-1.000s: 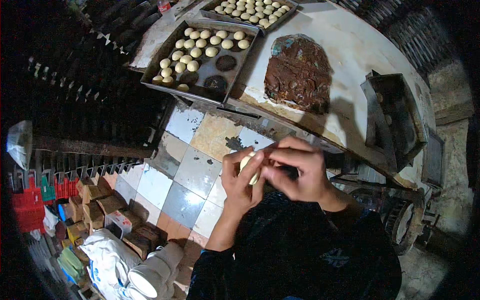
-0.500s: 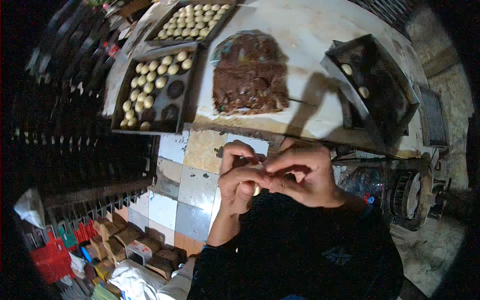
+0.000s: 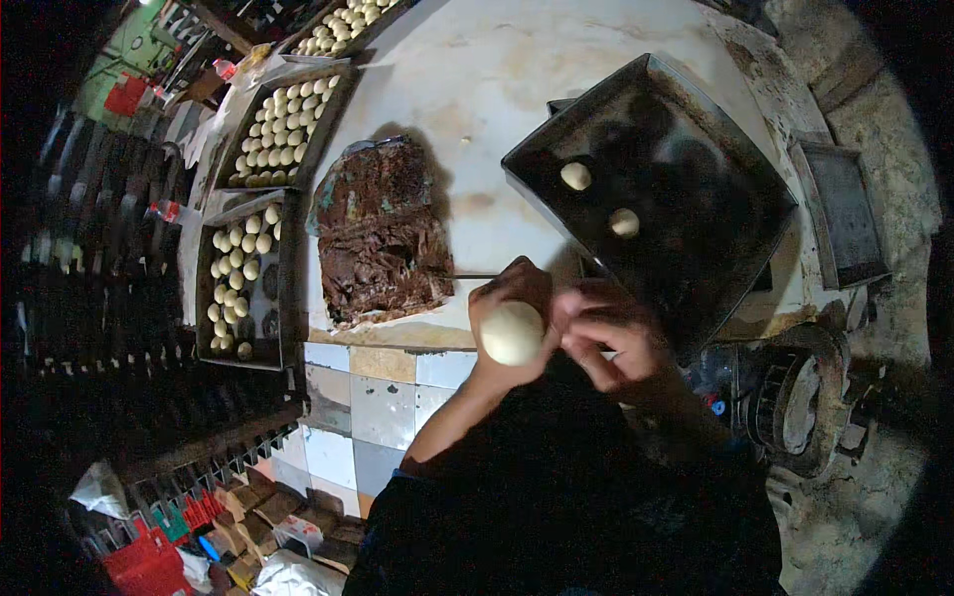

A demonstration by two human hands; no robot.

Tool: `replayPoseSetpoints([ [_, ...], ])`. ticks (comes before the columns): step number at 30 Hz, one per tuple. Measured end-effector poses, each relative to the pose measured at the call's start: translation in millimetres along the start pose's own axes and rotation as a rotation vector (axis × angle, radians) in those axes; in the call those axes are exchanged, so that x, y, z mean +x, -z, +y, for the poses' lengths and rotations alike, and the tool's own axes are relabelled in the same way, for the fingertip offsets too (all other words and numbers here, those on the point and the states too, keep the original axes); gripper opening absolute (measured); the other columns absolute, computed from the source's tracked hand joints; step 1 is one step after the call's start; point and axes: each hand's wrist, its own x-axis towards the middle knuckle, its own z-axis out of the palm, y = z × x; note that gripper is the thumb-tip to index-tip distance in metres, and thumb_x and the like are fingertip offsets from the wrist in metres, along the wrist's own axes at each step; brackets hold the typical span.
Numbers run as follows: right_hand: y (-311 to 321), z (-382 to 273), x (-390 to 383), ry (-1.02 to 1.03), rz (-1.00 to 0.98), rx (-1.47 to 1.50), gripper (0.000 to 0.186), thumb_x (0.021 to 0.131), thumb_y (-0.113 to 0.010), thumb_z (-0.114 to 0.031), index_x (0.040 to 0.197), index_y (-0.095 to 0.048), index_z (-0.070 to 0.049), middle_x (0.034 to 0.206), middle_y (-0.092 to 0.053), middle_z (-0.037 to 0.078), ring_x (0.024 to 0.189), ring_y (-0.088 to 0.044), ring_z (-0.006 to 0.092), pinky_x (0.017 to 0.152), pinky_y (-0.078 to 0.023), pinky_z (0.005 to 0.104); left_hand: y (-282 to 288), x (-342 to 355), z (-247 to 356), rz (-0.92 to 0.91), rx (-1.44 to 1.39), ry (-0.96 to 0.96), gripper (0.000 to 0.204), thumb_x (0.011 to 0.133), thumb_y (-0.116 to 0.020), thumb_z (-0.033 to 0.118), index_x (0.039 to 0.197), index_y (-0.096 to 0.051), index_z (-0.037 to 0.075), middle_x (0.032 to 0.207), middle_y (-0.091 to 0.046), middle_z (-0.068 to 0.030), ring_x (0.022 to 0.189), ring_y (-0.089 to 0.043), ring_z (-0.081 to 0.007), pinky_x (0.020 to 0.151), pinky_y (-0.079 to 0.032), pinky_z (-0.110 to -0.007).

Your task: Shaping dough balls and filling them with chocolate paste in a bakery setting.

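Observation:
My left hand (image 3: 509, 287) is closed around a smooth, pale, round dough ball (image 3: 512, 334) that faces up at the camera. My right hand (image 3: 614, 338) is just to its right, fingers curled but apart, with nothing visible in them. A dark metal tray (image 3: 711, 233) lies at an angle on the pale worktop (image 3: 487, 99), holding two dough balls (image 3: 575, 176) above my hands. To its left spreads a slab of brown, paste-like mass on a crumpled sheet (image 3: 383, 268).
At left, trays of many dough balls (image 3: 285, 313) line the worktop. Another metal tray (image 3: 843, 214) stands at right, with a round machine part (image 3: 800, 402) beneath it. Red crates (image 3: 144, 556) and cardboard boxes (image 3: 258, 512) sit lower left, beside tiled floor (image 3: 358, 407).
My view has turned toward the right-hand tray, revealing two dough balls inside. The ball in my left hand now shows fully, and my right fingers have drawn away from it to the right.

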Motion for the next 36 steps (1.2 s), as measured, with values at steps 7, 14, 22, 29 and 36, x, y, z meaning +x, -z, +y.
replayPoseSetpoints([
  [7, 32, 27, 8, 0.120, -0.047, -0.519, 0.031, 0.096, -0.057, -0.021, 0.120, -0.061, -0.001, 0.127, -0.056, 0.021, 0.115, -0.057, 0.0348, 0.100, -0.044, 0.0443, -54, -4, -115, -0.430, -0.258, 0.662, 0.032, 0.088, -0.070, 0.017, 0.114, -0.058, 0.003, 0.111, -0.065, -0.0092, 0.093, -0.066, -0.0224, 0.077, -0.054, -0.036],
  [14, 107, 111, 35, -0.442, 0.096, -0.025, 0.039, 0.101, -0.049, -0.034, 0.114, -0.061, 0.001, 0.112, -0.061, 0.021, 0.104, -0.061, 0.0300, 0.090, -0.047, 0.0419, -54, 14, -116, -0.666, -0.204, 0.617, 0.046, 0.085, -0.076, 0.020, 0.126, -0.060, 0.009, 0.089, -0.064, -0.0047, 0.079, -0.059, -0.0132, 0.073, -0.050, -0.030],
  [22, 139, 246, 41, -0.106, -0.116, -1.233, 0.046, 0.096, -0.053, -0.019, 0.136, -0.044, 0.000, 0.138, -0.044, 0.026, 0.134, -0.040, 0.0370, 0.111, -0.033, 0.0462, 88, 20, -82, -0.221, -0.278, 0.545, 0.045, 0.077, -0.072, -0.009, 0.117, -0.059, 0.005, 0.088, -0.051, 0.0016, 0.085, -0.049, -0.0100, 0.081, -0.043, -0.022],
  [29, 97, 190, 35, -0.074, -0.080, -1.060, 0.038, 0.095, -0.055, -0.018, 0.128, -0.049, -0.001, 0.133, -0.049, 0.022, 0.126, -0.046, 0.0343, 0.105, -0.038, 0.0442, 262, -33, -108, -0.055, 0.400, 0.373, 0.048, 0.074, -0.075, 0.002, 0.120, -0.059, 0.001, 0.099, -0.063, -0.0117, 0.090, -0.061, -0.0213, 0.074, -0.051, -0.034],
  [36, -9, 106, 65, -0.098, -0.114, -0.964, 0.031, 0.094, -0.058, -0.017, 0.120, -0.055, -0.001, 0.127, -0.053, 0.019, 0.118, -0.052, 0.0315, 0.099, -0.043, 0.0421, 571, -63, -168, 0.574, 1.901, 0.505, 0.061, 0.078, -0.063, 0.047, 0.120, -0.058, 0.003, 0.128, -0.045, -0.0196, 0.120, -0.034, -0.0413, 0.094, -0.028, -0.063],
])
